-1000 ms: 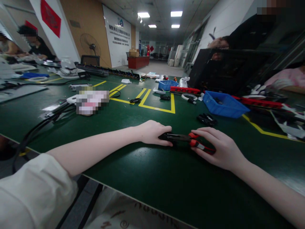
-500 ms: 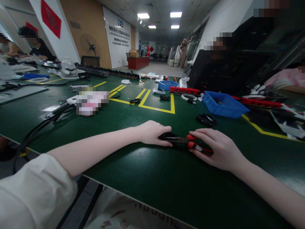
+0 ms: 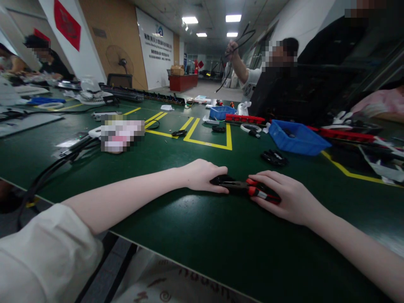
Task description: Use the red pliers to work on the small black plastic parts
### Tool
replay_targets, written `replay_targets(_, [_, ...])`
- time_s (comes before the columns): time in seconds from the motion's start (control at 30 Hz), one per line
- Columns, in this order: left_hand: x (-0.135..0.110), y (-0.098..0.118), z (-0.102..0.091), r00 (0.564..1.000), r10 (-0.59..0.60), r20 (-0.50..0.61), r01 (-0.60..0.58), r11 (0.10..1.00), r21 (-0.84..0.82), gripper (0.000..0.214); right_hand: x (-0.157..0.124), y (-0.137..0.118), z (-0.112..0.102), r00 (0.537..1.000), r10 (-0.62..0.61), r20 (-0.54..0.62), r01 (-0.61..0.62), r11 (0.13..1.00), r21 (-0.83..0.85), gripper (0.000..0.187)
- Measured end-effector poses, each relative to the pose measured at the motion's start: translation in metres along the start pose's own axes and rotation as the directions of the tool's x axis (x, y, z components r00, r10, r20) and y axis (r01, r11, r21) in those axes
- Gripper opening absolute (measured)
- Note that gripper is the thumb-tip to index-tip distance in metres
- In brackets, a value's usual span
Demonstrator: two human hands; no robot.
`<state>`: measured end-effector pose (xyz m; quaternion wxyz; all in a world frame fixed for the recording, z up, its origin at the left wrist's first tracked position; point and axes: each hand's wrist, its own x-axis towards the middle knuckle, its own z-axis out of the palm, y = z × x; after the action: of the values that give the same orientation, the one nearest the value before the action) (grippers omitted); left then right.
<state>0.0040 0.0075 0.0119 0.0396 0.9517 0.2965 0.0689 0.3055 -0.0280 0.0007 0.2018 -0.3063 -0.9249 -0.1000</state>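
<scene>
My right hand [image 3: 282,193] is closed around the red and black handles of a pair of long-nose pliers [image 3: 241,185]. Their jaws point left and reach to a small black part [image 3: 217,180], touching or overlapping it. That part is pinched between the thumb and fingers of my left hand [image 3: 203,176], which hides much of it, so its kind is unclear. Both hands are low over the green table [image 3: 189,227]. Whether the jaws grip the part cannot be made out.
Beyond my right hand lie several black parts [image 3: 274,157] and a blue bin [image 3: 296,139]. A smaller blue basket [image 3: 221,112] stands farther back, near a red strip [image 3: 244,119]. Black cables [image 3: 53,166] run off the left edge. Across the table, a person's raised hand [image 3: 232,49] holds a dark cable.
The pliers and my right hand have shifted slightly left; my left hand stays nearly in place. Across the table, a person's arm has come up holding a dark cable.
</scene>
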Motion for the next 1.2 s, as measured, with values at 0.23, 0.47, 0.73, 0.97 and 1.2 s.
replay_targets(0.23, [-0.0001, 0.0006, 0.0008, 1.0, -0.003, -0.012, 0.003, 1.0, 0.002, 0.046, -0.0001, 0.0017, -0.0005, 0.999, 0.027, 0.037, -0.029, 0.998, 0.051, 0.045])
replay_targets(0.47, [0.0001, 0.0002, 0.0009, 1.0, -0.005, -0.01, 0.005, 1.0, -0.002, 0.046, 0.0003, 0.0013, -0.0005, 0.999, 0.032, 0.04, -0.034, 0.998, 0.048, 0.043])
replay_targets(0.73, [0.0001, -0.0004, 0.0011, 1.0, 0.001, -0.005, -0.001, 1.0, 0.004, 0.047, -0.0003, -0.0013, -0.0018, 1.0, -0.017, -0.021, 0.017, 1.0, -0.002, 0.042])
replay_targets(0.97, [0.0002, -0.0014, 0.0028, 1.0, 0.006, -0.019, -0.006, 1.0, -0.004, 0.047, -0.0002, -0.0018, -0.002, 0.999, -0.001, -0.044, 0.002, 1.0, 0.014, 0.046])
replay_targets(1.2, [-0.0001, -0.0021, 0.0034, 1.0, 0.007, -0.016, -0.007, 1.0, 0.001, 0.046, -0.002, -0.001, -0.0012, 0.998, 0.003, -0.067, -0.002, 1.0, 0.015, 0.047])
